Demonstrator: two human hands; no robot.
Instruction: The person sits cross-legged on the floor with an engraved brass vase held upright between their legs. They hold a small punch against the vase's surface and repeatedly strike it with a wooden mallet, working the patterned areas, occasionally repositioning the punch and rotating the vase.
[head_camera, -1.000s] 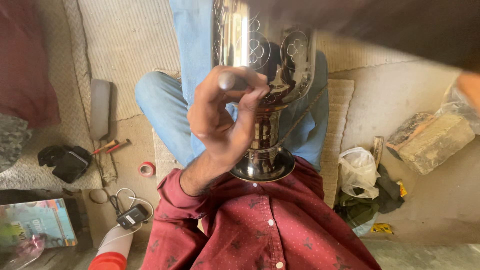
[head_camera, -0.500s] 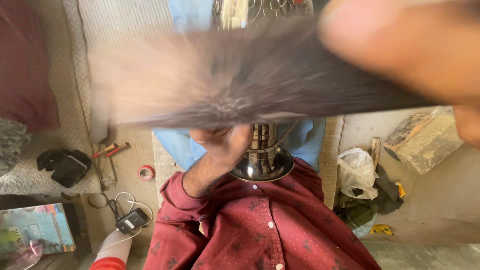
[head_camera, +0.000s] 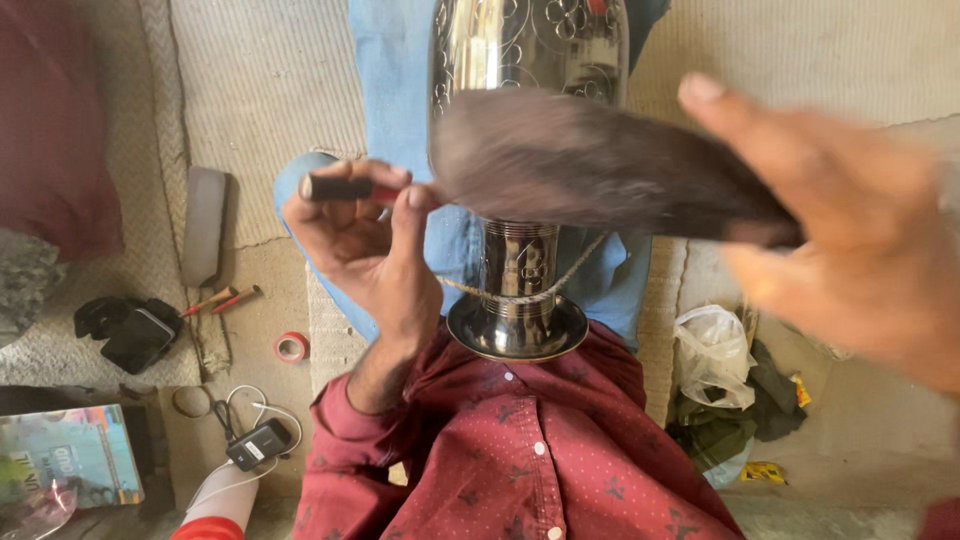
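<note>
The person sits on the floor (head_camera: 880, 60) with a tall shiny metal vase (head_camera: 525, 180) lying along their lap. Its round foot rests against the red dotted shirt (head_camera: 520, 460), and a thin rope (head_camera: 540, 293) goes around its neck.

The left hand (head_camera: 365, 250) is curled, with the thumb and fingers pinched around a small dark tool (head_camera: 345, 188). The tip of the tool sits right by the side of the vase.

The right hand (head_camera: 850, 240) is close to the camera and very blurry. It seems to grip one end of a long dark thing (head_camera: 590, 165) that lies across the front of the vase. It may be a brush or a cloth, but it is too smeared to tell.

On the floor to the left lie a roll of red tape (head_camera: 291, 347), two red-tipped sticks (head_camera: 222, 298), a black pouch (head_camera: 125, 328) and a small black box with white wires (head_camera: 258, 443). A white plastic bag (head_camera: 712, 355) sits to the right.
</note>
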